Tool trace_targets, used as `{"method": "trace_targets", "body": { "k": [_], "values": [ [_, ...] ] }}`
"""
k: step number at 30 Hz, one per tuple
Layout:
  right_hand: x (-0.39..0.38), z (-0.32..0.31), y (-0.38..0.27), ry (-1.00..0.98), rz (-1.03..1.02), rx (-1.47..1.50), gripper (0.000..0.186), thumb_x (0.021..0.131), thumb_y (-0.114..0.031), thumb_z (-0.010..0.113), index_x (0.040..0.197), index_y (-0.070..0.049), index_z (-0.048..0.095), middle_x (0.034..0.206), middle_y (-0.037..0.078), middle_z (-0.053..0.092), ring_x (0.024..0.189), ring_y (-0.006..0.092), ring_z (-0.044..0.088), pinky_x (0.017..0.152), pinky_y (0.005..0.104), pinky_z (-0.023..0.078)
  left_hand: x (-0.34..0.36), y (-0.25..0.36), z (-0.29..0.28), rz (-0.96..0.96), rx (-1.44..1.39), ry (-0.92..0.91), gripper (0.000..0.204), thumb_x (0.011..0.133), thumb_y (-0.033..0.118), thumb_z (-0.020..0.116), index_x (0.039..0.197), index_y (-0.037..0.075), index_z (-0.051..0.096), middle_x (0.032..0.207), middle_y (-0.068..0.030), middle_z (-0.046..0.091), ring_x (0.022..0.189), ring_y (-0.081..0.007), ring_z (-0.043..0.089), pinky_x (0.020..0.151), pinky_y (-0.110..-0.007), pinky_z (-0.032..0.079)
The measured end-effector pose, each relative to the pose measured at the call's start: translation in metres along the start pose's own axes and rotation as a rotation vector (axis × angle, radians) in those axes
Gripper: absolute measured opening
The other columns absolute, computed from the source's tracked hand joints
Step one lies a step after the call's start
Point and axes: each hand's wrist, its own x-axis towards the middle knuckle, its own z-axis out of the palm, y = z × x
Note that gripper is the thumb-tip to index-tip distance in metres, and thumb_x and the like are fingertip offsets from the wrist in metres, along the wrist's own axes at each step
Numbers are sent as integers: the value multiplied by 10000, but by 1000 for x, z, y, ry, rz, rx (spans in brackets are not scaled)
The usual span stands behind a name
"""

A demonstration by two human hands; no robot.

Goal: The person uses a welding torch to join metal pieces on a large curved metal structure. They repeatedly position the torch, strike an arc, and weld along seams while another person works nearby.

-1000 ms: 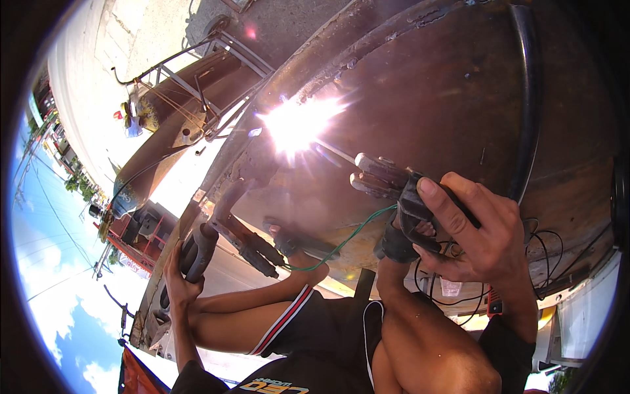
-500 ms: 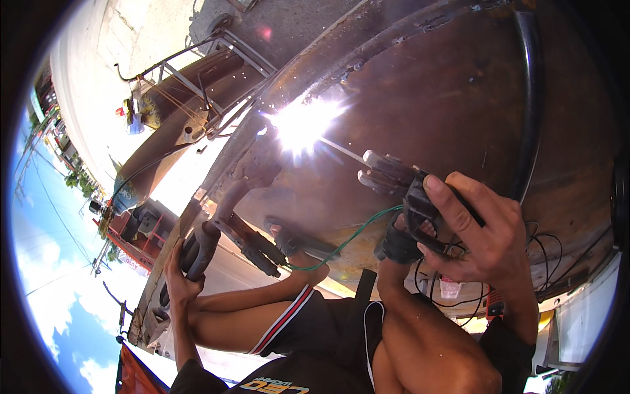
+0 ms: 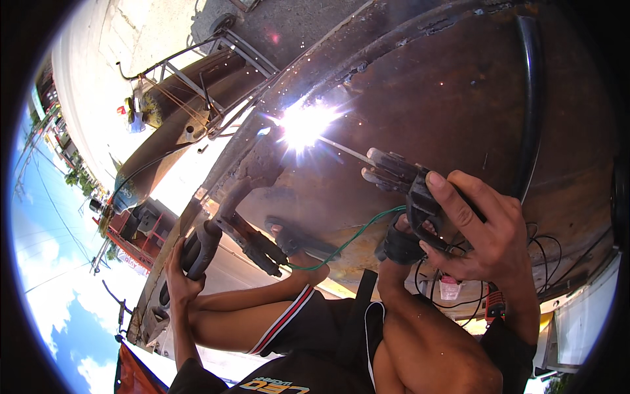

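Observation:
My right hand (image 3: 482, 233) grips a black electrode holder (image 3: 403, 180). A thin welding rod (image 3: 346, 150) runs from its jaws to a brilliant arc (image 3: 308, 125) on a seam of the large rusty steel surface (image 3: 446, 105); the glare hides the rod's tip. My left hand (image 3: 184, 272) is wrapped round a dark curved bar or handle (image 3: 200, 253) at the surface's left edge. A dark clamp-like piece (image 3: 259, 249) with a green wire (image 3: 348, 243) lies between my hands, below the arc.
My bent legs (image 3: 433, 335) and sandalled feet are on the steel. A black pipe (image 3: 528, 98) crosses the right side. Black cables (image 3: 551, 253) loop at lower right. Beyond the left edge are rusty curved metalwork (image 3: 154, 157) and a metal frame (image 3: 197, 85).
The electrode holder and my right hand have shifted slightly right. The arc has moved a little right and its glare looks smaller. My left hand stays put.

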Motion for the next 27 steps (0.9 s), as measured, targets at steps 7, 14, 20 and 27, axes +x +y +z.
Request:
{"method": "trace_targets", "body": {
  "k": [7,14,20,27],
  "values": [
    [4,-3,-1,30,19,20,995,549,-203,923,1498,-132,631,1123,129,668,697,200,655,566,325,579,1,0,0,22,24,7,925,611,63,728,1512,42,520,1378,-254,633,1266,-456,609,1101,-501,475],
    [3,-6,2,8,49,17,1057,525,-241,919,1531,-179,602,1121,104,665,719,206,664,562,337,586,2,10,-1,92,25,53,849,631,60,728,1457,-22,547,1205,-290,693,1116,-470,691,1011,-501,534],
    [5,-10,4,-33,55,57,896,606,-197,892,1459,-69,647,1079,135,667,771,267,706,639,373,612,0,5,-4,-74,68,-70,926,663,108,780,1540,29,492,1432,-248,605,1306,-431,602,1134,-502,459],
    [8,-11,5,-45,60,84,958,582,-179,902,1492,-88,617,1079,126,668,767,260,708,645,377,625,0,1,-5,-47,28,-75,932,657,110,774,1538,8,489,1484,-259,576,1394,-430,545,1187,-500,411]
  ]
}}
